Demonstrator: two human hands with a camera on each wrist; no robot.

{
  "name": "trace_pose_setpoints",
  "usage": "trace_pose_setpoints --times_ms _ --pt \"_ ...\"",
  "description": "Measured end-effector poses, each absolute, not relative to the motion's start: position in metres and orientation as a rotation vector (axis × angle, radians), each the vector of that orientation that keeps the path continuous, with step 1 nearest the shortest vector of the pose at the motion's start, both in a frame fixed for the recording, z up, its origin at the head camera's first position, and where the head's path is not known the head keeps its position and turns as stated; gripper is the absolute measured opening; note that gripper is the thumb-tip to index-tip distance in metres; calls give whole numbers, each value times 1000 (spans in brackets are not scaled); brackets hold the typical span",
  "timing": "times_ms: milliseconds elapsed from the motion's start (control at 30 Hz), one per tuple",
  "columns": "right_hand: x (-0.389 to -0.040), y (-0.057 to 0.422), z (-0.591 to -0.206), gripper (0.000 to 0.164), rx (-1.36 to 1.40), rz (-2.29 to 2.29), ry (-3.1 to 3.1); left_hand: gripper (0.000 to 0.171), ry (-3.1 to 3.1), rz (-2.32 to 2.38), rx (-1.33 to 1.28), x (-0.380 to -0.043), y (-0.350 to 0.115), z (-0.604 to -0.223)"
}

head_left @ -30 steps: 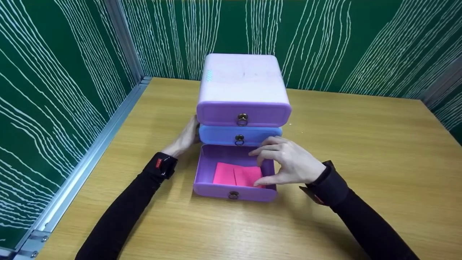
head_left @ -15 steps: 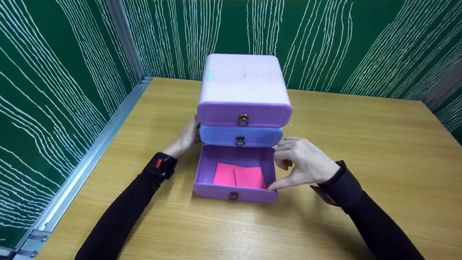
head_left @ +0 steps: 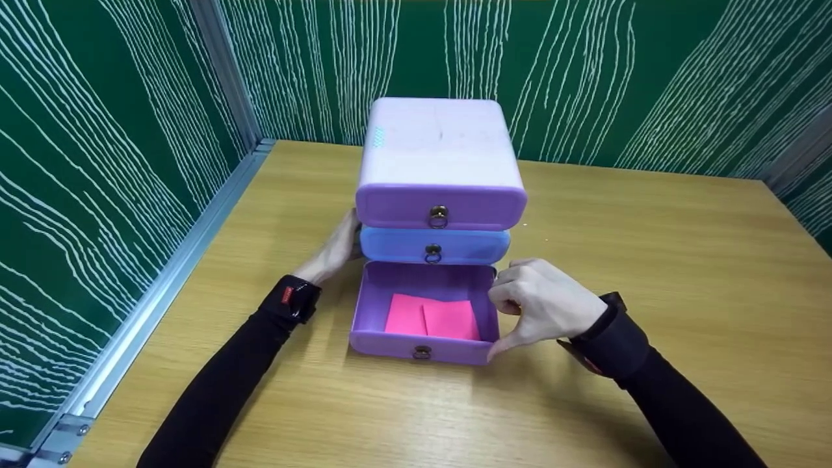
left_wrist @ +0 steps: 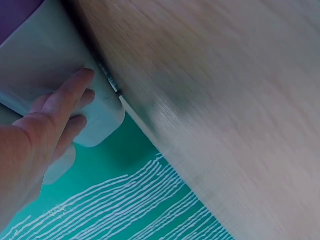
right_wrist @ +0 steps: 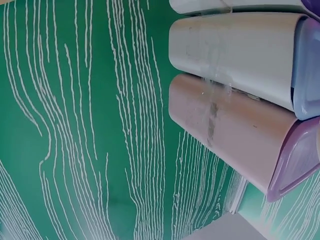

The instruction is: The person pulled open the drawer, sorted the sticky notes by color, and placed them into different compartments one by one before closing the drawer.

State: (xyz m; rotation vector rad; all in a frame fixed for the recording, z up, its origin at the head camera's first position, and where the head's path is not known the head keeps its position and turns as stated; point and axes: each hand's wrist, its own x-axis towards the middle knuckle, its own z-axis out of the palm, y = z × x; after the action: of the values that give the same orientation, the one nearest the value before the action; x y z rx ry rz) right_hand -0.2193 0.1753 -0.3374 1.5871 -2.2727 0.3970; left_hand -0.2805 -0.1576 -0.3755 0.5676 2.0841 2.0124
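A small drawer unit (head_left: 437, 140) with a pale top stands mid-table. Its upper purple drawer (head_left: 396, 207) and blue middle drawer (head_left: 390, 244) are pushed in. The bottom purple drawer (head_left: 383, 344) is pulled out, with flat pink pieces (head_left: 448, 318) lying in it. My left hand (head_left: 338, 246) rests against the unit's left side, fingers fairly straight along the casing (left_wrist: 35, 60) in the left wrist view. At the pulled-out drawer's right front corner, my right hand (head_left: 546, 300) grips with curled fingers by the side wall and the thumb on the front.
The wooden table (head_left: 650, 273) extends on both sides of the unit. Behind it rises a green wall (head_left: 572, 78) with white wavy lines. A metal rail (head_left: 162, 286) borders the table's left. Each drawer front has a ring pull (head_left: 438, 217).
My right hand has moved from above the bottom drawer outward to its right side, the fingers curling and the thumb coming onto the front corner. The left hand stays put.
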Motion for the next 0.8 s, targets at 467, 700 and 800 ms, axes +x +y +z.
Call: trace_pose_setpoints --times_ms 467,700,800 --pt "-230 185 -340 72 1442 403 -2454 64 2061 2052 652 -280 -156 -378" --pt "-242 193 -344 68 1389 441 -2438 71 2081 2041 645 -279 -157 -380" --pt "-246 196 -346 66 1365 446 -2422 71 2073 2044 659 -280 -157 -380"
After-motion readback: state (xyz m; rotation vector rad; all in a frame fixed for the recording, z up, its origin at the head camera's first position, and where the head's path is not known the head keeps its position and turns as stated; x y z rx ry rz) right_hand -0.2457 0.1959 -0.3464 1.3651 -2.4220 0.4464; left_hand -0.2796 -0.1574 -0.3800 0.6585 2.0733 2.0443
